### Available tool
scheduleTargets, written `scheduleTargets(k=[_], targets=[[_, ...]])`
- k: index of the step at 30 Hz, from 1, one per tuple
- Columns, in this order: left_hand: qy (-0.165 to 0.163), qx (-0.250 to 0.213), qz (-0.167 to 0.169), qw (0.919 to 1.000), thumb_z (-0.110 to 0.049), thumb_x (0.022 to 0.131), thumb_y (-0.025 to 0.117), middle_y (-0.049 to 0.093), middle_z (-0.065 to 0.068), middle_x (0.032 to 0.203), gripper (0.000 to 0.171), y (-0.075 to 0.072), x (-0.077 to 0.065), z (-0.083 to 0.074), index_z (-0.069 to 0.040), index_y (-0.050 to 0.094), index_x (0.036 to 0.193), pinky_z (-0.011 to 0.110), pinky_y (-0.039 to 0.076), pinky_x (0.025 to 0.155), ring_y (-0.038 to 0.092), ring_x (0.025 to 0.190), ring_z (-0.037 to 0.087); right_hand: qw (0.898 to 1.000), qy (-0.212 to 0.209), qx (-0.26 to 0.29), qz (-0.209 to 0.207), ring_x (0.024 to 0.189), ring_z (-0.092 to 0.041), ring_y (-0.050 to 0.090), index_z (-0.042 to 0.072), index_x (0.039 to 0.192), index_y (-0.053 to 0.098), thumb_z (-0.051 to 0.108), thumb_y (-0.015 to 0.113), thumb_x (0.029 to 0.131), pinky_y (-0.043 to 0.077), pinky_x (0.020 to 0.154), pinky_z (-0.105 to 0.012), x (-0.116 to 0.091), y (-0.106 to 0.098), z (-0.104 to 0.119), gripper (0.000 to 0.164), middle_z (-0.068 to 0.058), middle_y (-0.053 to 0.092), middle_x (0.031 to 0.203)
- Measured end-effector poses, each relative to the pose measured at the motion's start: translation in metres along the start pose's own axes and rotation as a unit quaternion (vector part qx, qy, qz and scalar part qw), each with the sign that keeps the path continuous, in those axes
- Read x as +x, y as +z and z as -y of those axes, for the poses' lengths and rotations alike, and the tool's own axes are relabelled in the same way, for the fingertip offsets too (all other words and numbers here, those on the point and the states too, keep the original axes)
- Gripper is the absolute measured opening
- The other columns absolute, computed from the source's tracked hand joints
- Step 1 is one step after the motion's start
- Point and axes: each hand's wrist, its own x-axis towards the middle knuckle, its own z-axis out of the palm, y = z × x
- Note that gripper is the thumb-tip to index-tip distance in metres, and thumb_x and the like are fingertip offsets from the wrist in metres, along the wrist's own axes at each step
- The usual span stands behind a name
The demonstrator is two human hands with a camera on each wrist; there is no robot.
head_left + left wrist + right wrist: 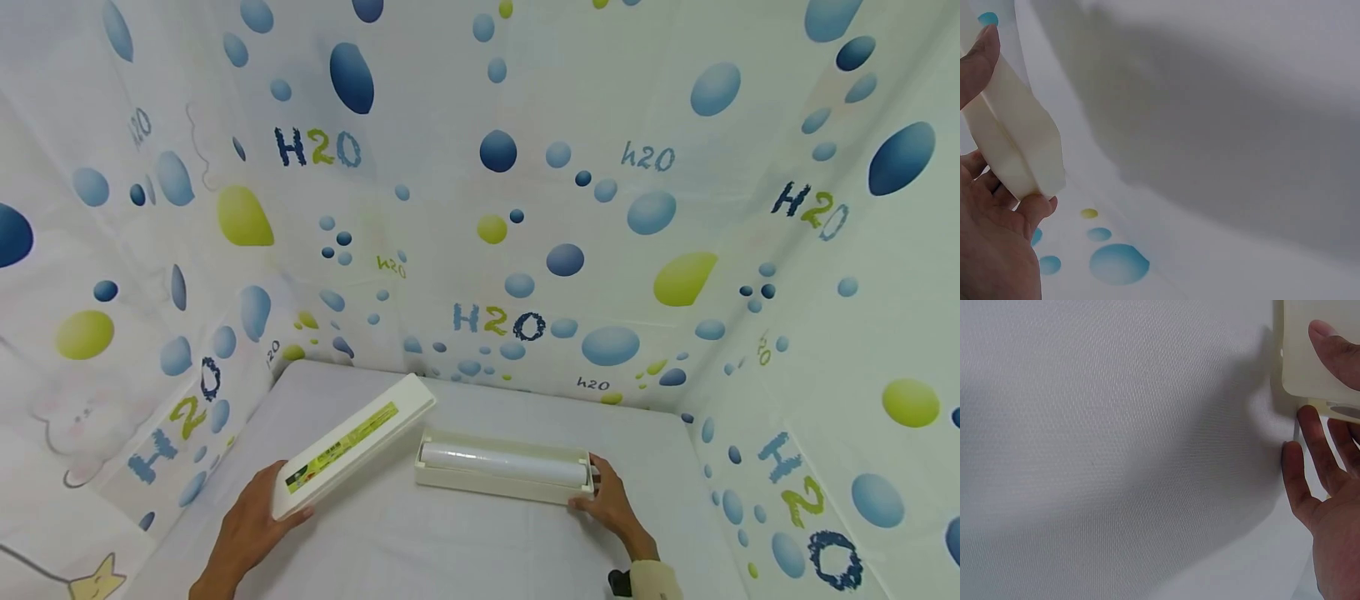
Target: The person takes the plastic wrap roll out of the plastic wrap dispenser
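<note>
My left hand (pixel 247 521) grips the near end of a long white lid (pixel 405 400) with a green and yellow label, raised and tilted, its far end pointing up and right. In the left wrist view, the thumb and fingers hold the lid (pixel 1029 125) from opposite sides. To its right, a cream cling film dispenser box (pixel 480 485) lies uncovered on the table, with a shiny roll of cling film (pixel 502 462) inside it. My right hand (pixel 615 504) holds the box's right end. The right wrist view has the thumb on the box's (pixel 1310 369) side and the fingers around its end.
A white cloth covers the table (pixel 360 542). White curtains (pixel 420 108) printed with blue and green drops and H2O lettering stand close behind and along both sides of it.
</note>
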Motion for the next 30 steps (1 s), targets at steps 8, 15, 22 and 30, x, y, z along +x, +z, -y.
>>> scheduleTargets(k=[8,15,22,30], targets=[[-0.029,0.018,0.017,0.9993,-0.066,0.083,0.088,0.054,0.035,0.149,0.117,-0.005,-0.014,0.015,0.007,0.036,0.158,0.064,0.054,0.097,0.058,0.113,0.040,1.000,0.002,0.001,0.004,0.120,-0.044,0.069,-0.011,0.157,0.042,0.005,0.098,0.077,0.060,0.098,-0.056,0.000,-0.001,-0.001,0.098,-0.032,0.060,0.147],[-0.046,0.018,0.036,0.9981,-0.062,0.081,0.091,0.058,0.038,0.139,0.117,-0.004,-0.023,0.024,0.013,0.038,0.154,0.058,0.053,0.091,0.060,0.108,0.038,1.000,0.000,0.002,0.004,0.122,-0.046,0.068,-0.011,0.157,0.041,0.006,0.098,0.076,0.060,0.098,-0.057,0.001,0.000,-0.003,0.100,-0.032,0.059,0.147],[-0.076,0.031,0.069,0.9942,-0.069,0.077,0.090,0.053,0.041,0.144,0.127,0.000,-0.028,0.034,0.016,0.034,0.154,0.067,0.052,0.102,0.060,0.111,0.043,1.000,0.000,0.010,0.004,0.117,-0.042,0.070,-0.012,0.156,0.042,0.006,0.098,0.076,0.060,0.094,-0.051,0.000,0.003,-0.007,0.100,-0.032,0.061,0.145],[-0.084,0.035,0.099,0.9909,-0.072,0.079,0.086,0.049,0.042,0.146,0.129,0.008,-0.032,0.044,0.016,0.031,0.155,0.070,0.049,0.107,0.058,0.113,0.043,1.000,0.000,0.010,0.005,0.120,-0.043,0.069,-0.011,0.158,0.040,0.007,0.098,0.077,0.059,0.097,-0.053,0.001,-0.001,-0.004,0.101,-0.032,0.059,0.148]])
